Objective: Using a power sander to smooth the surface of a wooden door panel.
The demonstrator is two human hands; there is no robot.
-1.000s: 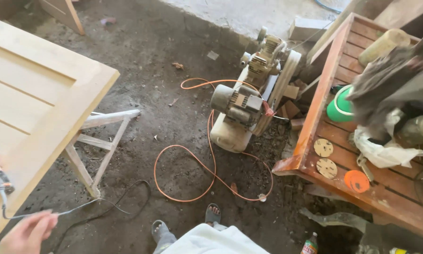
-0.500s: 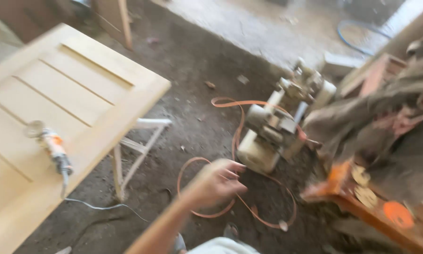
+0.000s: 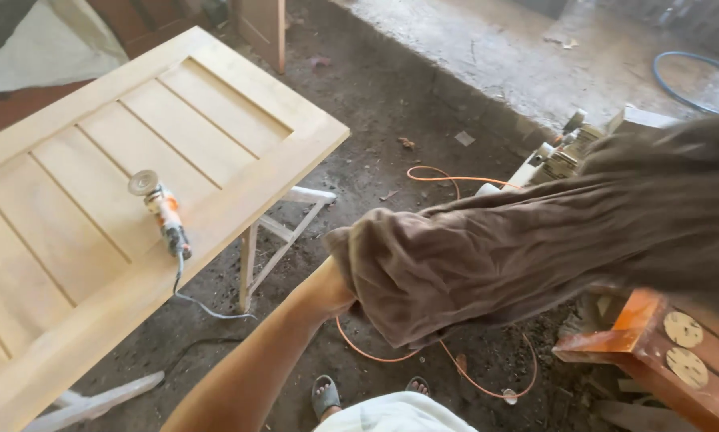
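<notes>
- Left hand (image 3: 337,294): reaches forward from the lower left on a bare forearm. The fingers are buried in a fold, so their spread cannot be seen, but the fabric bunches at the wrist and I judge it a closed grasp.
- Right hand: not in view.
- Brown cloth (image 3: 495,248): large and heavy-looking. It is held in the air across the middle of the view, from the left hand up towards the right edge, above the dirt floor.
- Step in hand, as judged: the cloth is lifted and drawn out sideways, clear of the reddish bench (image 3: 623,336).
- Handling, as judged: the far end runs out of sight near the compressor (image 3: 559,156). Any further pull calls for a firm hold and a check that nothing snags there or on the orange hose (image 3: 439,178).
- Angle grinder (image 3: 163,212): lies unattended on the pale wooden door (image 3: 239,112), well apart from the hand. Its cord hangs over the edge.
- Sanding discs (image 3: 683,330): lie flat on the bench.
</notes>
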